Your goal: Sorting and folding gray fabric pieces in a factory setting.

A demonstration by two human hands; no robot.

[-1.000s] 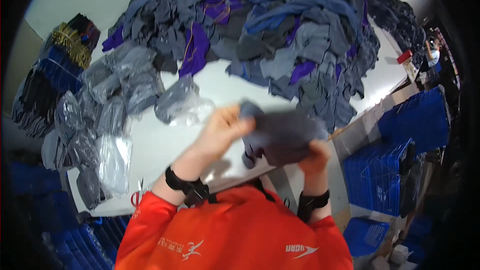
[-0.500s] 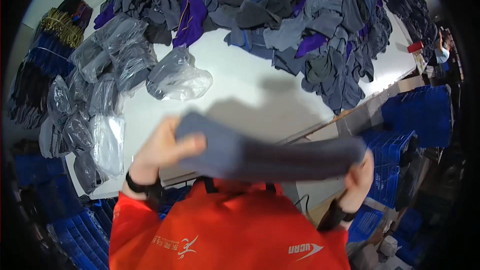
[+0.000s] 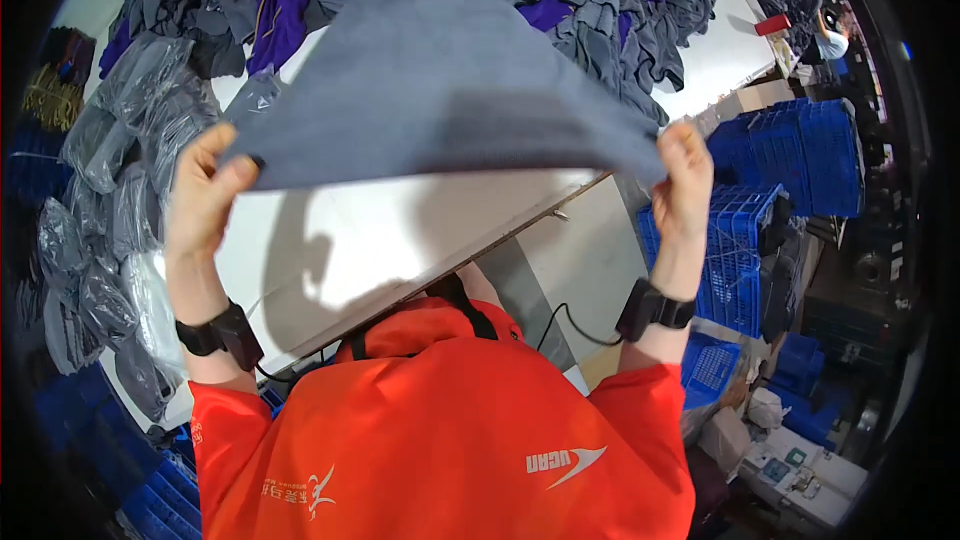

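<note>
A soft grey cloth [image 3: 420, 70] is stretched out in the air over the white table [image 3: 370, 235]. My left hand [image 3: 205, 195] pinches its left corner between thumb and fingers, and a small dark spot shows beside the thumb. At the opposite corner my right hand [image 3: 685, 180] grips the edge with its fingers curled. The near edge runs nearly straight between both hands, while the far part billows up and away. What kind of cloth article it is, I cannot make out.
Behind the cloth lies a heap of grey garments [image 3: 600, 30], with a purple piece [image 3: 280, 10] among them. Several clear-bagged grey bundles [image 3: 130, 180] lie at the left. Blue plastic crates [image 3: 745, 270] stand to the right. Farther off is a red object [image 3: 773, 25] near another person [image 3: 832, 40].
The cloth was a folded band held low between my hands. Now it is spread wide and flung up and away, with my hands higher and farther apart.
</note>
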